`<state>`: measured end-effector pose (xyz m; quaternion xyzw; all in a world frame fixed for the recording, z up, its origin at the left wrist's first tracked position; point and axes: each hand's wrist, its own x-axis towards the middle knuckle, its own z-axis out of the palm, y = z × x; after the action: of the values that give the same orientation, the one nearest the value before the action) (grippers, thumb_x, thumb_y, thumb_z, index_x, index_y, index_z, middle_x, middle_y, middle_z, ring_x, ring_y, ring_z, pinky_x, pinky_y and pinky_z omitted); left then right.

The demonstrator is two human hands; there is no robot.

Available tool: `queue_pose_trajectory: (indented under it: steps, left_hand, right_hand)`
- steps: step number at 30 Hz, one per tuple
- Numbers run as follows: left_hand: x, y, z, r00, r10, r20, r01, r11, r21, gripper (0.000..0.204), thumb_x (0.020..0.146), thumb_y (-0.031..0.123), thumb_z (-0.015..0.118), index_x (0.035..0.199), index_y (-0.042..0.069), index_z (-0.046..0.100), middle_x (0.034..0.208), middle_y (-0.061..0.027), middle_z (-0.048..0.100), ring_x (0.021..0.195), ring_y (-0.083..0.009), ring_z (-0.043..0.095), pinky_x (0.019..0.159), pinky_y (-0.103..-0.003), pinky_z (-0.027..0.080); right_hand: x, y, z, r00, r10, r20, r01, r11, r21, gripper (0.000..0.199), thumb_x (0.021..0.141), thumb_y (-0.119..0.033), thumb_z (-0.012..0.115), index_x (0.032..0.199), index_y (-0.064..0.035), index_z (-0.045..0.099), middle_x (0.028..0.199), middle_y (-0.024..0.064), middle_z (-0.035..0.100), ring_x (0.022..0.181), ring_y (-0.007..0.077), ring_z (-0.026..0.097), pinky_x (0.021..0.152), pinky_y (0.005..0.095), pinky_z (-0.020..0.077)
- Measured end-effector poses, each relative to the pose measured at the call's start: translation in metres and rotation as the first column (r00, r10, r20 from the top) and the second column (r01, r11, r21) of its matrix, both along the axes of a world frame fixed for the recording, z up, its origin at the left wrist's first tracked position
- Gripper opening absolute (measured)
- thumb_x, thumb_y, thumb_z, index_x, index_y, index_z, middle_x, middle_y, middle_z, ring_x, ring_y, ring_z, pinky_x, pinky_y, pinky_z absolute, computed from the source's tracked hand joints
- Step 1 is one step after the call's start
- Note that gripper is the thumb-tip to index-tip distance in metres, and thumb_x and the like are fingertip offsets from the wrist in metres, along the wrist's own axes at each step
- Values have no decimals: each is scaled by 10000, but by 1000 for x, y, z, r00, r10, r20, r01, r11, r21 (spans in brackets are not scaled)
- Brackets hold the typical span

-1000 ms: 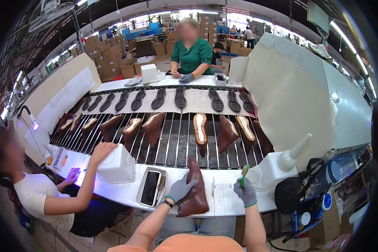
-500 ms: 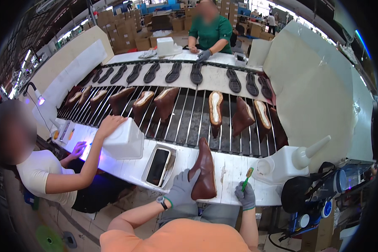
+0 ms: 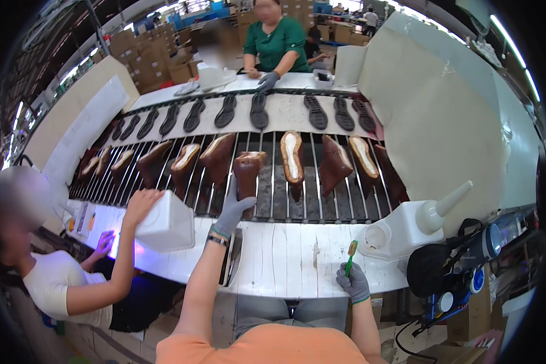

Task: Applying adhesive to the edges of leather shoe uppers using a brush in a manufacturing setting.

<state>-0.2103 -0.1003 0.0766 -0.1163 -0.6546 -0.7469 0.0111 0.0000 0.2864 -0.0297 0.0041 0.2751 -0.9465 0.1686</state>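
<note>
My left hand [image 3: 232, 209], in a grey glove, reaches forward over the rack of metal rods [image 3: 273, 200]. Its fingers close round the shaft of a brown leather boot [image 3: 247, 173], which hangs upside down among the rods with its bottom facing up. Low on the right, my gloved right hand [image 3: 353, 283] grips a small green-handled brush [image 3: 349, 262], bristle end up, above the white table. More brown boots stand upside down along the rack, among them one with a pale bottom [image 3: 292, 158] just right of my left hand.
Black shoe soles [image 3: 226, 111] lie in a row on the far belt. A white plastic container [image 3: 400, 230] with a spout stands at the right. To the left, a co-worker's hand [image 3: 142, 206] rests on a white box [image 3: 167, 224]. Another co-worker in green [image 3: 276, 45] is across the line.
My left hand has carried the boot from the table forward onto the rack, upside down. My right hand stays low with the brush. The view has shifted slightly.
</note>
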Motion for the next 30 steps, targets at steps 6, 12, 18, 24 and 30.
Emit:
queue_pose_trajectory:
  steps: [6,12,18,24,30]
  left_hand:
    - [-98,-34,-77,972,226,64,-73,552,-831,518,790,435,703,1053,-11,702,1010,-223,711,908,-393,682,803,-465,521]
    - [-37,12,-41,981,99,-164,-167,17,-986,412,832,478,679,833,69,728,837,-165,709,857,-350,693,742,-452,544]
    - [85,149,-57,993,121,-17,-103,754,-648,310,894,219,637,1159,62,675,1088,-152,689,1003,-337,642,911,-408,485]
    - [111,154,-88,888,-192,-417,-232,597,-768,410,807,151,622,1177,-23,605,1307,-195,559,1299,-361,455,1124,-497,310]
    - [109,155,-79,888,-210,-409,-215,597,-773,412,820,150,609,1194,-22,597,1321,-197,557,1312,-362,448,1135,-500,297]
  right_hand:
    - [-1,-5,4,996,-80,38,79,996,34,309,962,-201,610,1122,63,608,794,111,611,520,119,448,466,244,341]
    - [-39,-38,44,999,-32,33,26,986,163,348,998,-219,556,1210,55,592,836,55,612,537,67,437,483,193,332]
    - [-103,-105,72,969,-213,-124,246,798,550,341,1008,-291,550,1040,1,724,648,-3,609,546,39,478,494,197,362]
    - [-103,-128,36,843,-406,-353,518,430,740,249,968,-173,582,1071,12,713,778,58,694,718,96,617,677,260,498]
    - [-107,-126,34,849,-380,-366,509,409,757,253,962,-154,577,1115,-4,710,781,54,689,724,97,616,689,254,498]
